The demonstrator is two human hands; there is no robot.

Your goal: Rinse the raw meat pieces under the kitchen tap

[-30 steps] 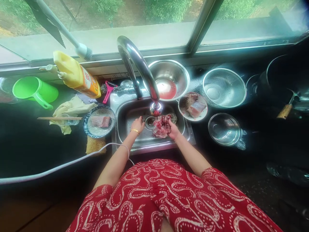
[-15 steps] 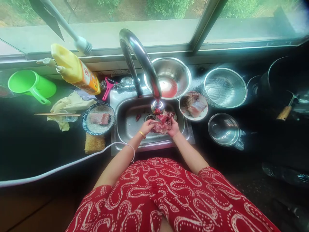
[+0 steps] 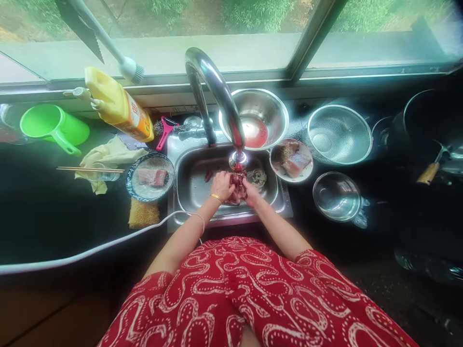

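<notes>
Both my hands meet in the steel sink [image 3: 188, 193], right under the tap's spout [image 3: 238, 160]. My left hand [image 3: 221, 185], with a gold bangle on the wrist, and my right hand [image 3: 250, 191] grip a dark red lump of raw meat [image 3: 238, 187] between them. A pale scrap [image 3: 257, 177] lies in the basin just right of the meat. A small red bit [image 3: 208, 175] sits to the left.
A blue-rimmed plate with a fish piece [image 3: 150, 177] stands left of the sink, a plate with two pieces [image 3: 291, 160] on the right. Steel bowl with red liquid [image 3: 260, 120], colander [image 3: 338, 135], small bowl [image 3: 336, 195], yellow bottle [image 3: 117, 106], green cup [image 3: 54, 126], chopsticks [image 3: 90, 169].
My left hand moved from the drain to the meat and closed on it. Both hands brought the lump together under the spout, leaving a pale scrap in the basin.
</notes>
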